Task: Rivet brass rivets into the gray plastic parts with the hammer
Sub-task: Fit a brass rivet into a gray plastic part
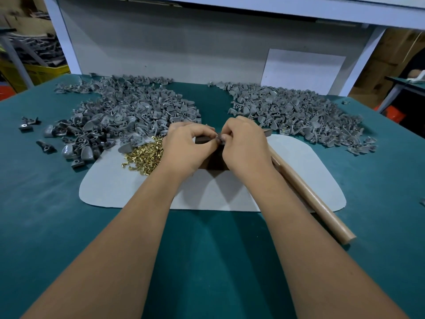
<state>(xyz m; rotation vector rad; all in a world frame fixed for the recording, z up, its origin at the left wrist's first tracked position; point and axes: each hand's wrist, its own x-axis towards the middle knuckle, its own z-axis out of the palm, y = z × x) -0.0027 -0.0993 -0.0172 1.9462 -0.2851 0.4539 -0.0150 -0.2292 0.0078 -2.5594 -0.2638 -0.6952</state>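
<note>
Left hand (184,148) and right hand (245,143) meet over a dark block (215,160), fingertips of both pinching one small gray part (219,138); mostly hidden, rivet in it not discernible. Brass rivets (145,155) heaped on pale mat (128,187), left of hands. Gray-part piles left (124,109) and right (296,111) on green worktop (46,203). Hammer (308,196) lies beside right forearm, head hidden.

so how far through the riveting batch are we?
Done: the right pile shows brass pins in several parts, so likely riveted. In hand: both the left hand and right hand pinch one gray part over the dark block; the hammer lies unused. Left: the big left pile and loose brass rivets.
</note>
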